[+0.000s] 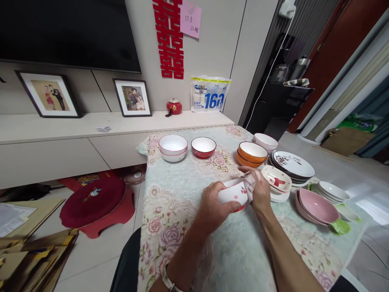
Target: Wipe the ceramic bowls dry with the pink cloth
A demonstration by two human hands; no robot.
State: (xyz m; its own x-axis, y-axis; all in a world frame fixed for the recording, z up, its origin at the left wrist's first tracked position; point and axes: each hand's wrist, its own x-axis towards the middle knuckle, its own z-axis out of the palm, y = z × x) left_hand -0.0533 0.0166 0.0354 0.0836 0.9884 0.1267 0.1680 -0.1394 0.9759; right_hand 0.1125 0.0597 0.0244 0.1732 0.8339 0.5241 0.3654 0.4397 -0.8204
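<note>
My left hand (214,207) grips a white bowl (232,195) with small red flowers and a red foot, holding it tilted over the table. A pale cloth (251,183) is bunched in my right hand (260,190) and pressed against the bowl's right side. Past my hands stand two stacked white bowls with pink rims (173,151) and a red bowl with a white inside (203,147). Orange bowls (251,154) are stacked just beyond my right hand. To its right is a white dish with a red pattern (277,179).
A floral tablecloth (179,190) covers the table. Along its right side are a plate stack (294,164), pink bowls (317,206), small white dishes (332,190) and another white bowl (265,142). A red stool (97,198) and flattened cardboard (36,259) lie left of the table.
</note>
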